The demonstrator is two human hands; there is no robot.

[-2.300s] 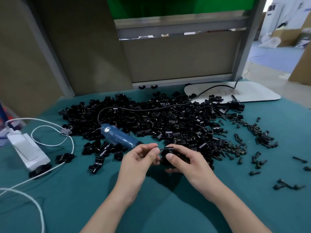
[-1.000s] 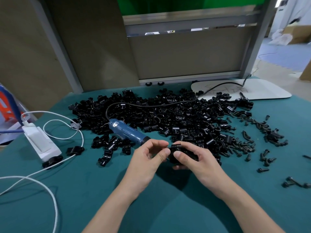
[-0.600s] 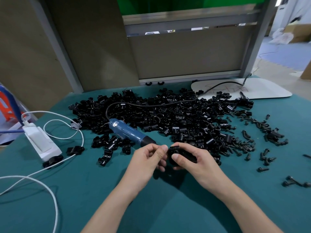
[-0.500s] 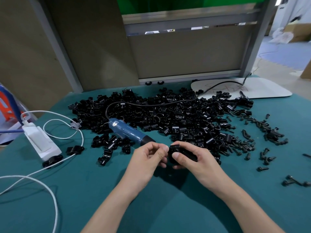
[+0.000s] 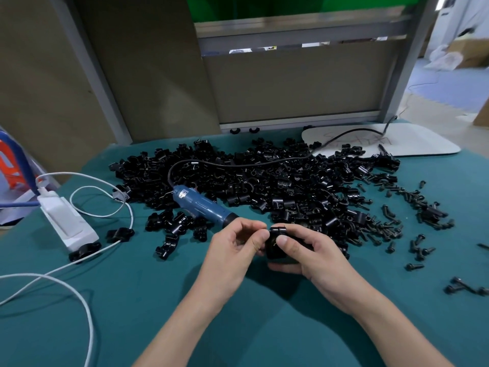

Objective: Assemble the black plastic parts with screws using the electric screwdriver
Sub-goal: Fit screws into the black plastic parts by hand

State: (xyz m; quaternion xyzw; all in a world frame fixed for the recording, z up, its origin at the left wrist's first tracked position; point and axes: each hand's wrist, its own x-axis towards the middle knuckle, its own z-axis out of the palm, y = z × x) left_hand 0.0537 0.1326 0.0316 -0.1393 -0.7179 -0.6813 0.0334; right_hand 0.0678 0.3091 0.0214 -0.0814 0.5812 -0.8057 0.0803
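Gripping the black part (image 5: 272, 249) just above the bench (image 5: 132, 313) in the curled right hand (image 5: 312, 258) steadies it for the left hand (image 5: 232, 250), whose fingertips pinch at its side, perhaps seating a screw I cannot see, while the screwdriver (image 5: 203, 206) lies just behind.

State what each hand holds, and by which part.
The right hand grips a black plastic part: thumb on its near face, fingers curled behind. The left hand pinches its left edge; anything more cannot be told.
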